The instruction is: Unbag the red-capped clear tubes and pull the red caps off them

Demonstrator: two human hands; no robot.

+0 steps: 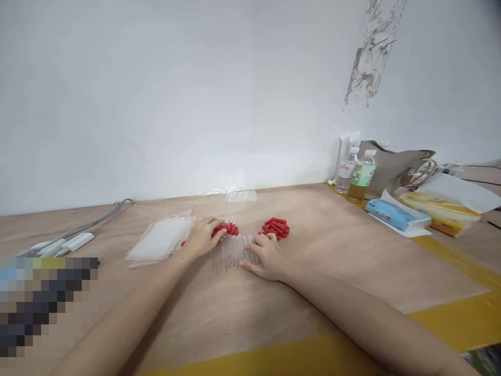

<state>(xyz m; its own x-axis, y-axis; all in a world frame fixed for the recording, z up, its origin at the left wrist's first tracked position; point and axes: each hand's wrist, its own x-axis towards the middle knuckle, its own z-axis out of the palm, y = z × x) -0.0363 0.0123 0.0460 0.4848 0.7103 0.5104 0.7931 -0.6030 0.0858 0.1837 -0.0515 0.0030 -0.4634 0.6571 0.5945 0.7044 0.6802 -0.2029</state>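
Note:
A row of thin clear tubes (226, 254) lies side by side on the brown table covering, in front of me. Small red capsule-shaped pieces (233, 228) lie in a line across the far part of the row. My left hand (202, 236) curls its fingers and thumb round the left part of these red pieces, partly hiding them. At the right end of the tubes, my right hand (268, 256) rests with thumb and fingers apart, touching the tubes. Just beyond it is a loose pile of red pieces (277, 228).
Left of the tubes lies a stack of clear plastic sleeves (160, 237). A grey cable (96, 219) runs to white plugs (78, 242). To the right stand a water bottle (344, 175), a tea bottle (362, 180), a blue tissue pack (397, 214) and a yellow pack (442, 209).

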